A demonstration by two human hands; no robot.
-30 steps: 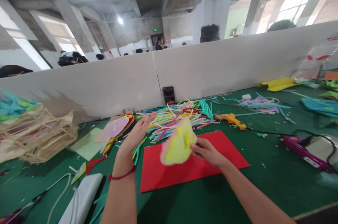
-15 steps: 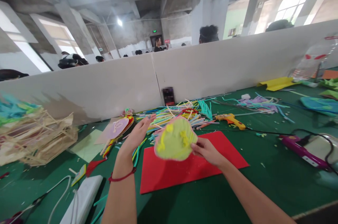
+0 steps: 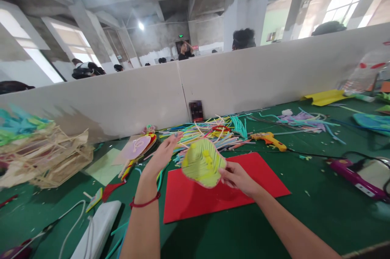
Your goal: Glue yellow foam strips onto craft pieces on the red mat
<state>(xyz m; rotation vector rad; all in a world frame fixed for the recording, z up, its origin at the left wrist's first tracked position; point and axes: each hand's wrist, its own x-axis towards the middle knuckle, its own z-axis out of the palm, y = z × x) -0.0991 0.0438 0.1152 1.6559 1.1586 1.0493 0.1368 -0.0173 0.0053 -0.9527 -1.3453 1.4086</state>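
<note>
Cutout (image 3: 202, 162) rim, right hand (image 3: 239, 177) pinching, mat (image 3: 189, 206) below

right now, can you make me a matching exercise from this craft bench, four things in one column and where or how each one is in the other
Things
1. yellow-green foam piece
2. red sheet
3. glue gun
4. left hand

Places or states
A. flat on the green table, below the held piece
B. pinched at its edge by the right hand
C. open, raised, gripping nothing
D. lying past the sheet's far edge, beside the coloured strips

Pairs: 1-B, 2-A, 3-D, 4-C
</note>
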